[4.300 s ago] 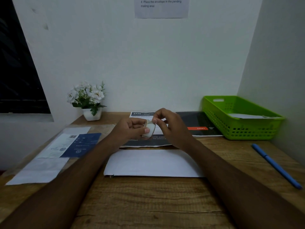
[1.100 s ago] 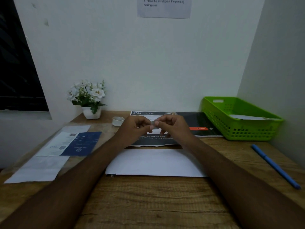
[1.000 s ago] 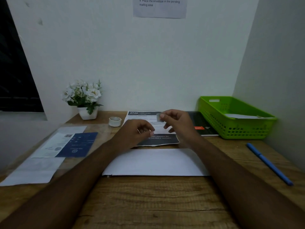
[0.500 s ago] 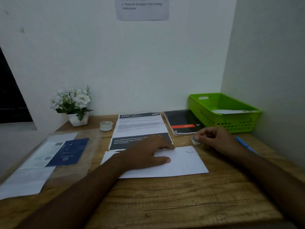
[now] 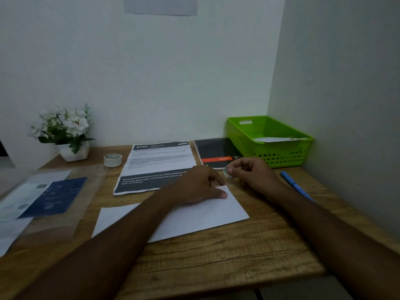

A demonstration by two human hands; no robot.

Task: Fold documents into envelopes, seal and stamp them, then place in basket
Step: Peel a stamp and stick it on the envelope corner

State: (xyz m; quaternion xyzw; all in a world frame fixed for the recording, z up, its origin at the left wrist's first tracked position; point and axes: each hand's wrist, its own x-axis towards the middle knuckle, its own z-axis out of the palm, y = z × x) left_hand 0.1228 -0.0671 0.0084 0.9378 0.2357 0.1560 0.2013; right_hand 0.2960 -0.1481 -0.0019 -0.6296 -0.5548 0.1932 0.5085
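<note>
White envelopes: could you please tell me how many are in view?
2: one flat white paper envelope on the wooden desk under the left hand; another lies in the green plastic basket, possibly hiding more.

This looks like a small office or study corner set up for paperwork. A wooden desk [image 5: 216, 256] fits into the angle of two plain pale walls, with a printed notice [image 5: 160, 5] stuck on the back wall above it. On the desk lie printed sheets [image 5: 158, 163], a dark notebook [image 5: 214, 151], a blue pen [image 5: 294, 185], a roll of tape [image 5: 113, 160] and a green plastic basket [image 5: 270, 152] holding paper. A small pot of white flowers [image 5: 65, 131] stands at the left.
</note>
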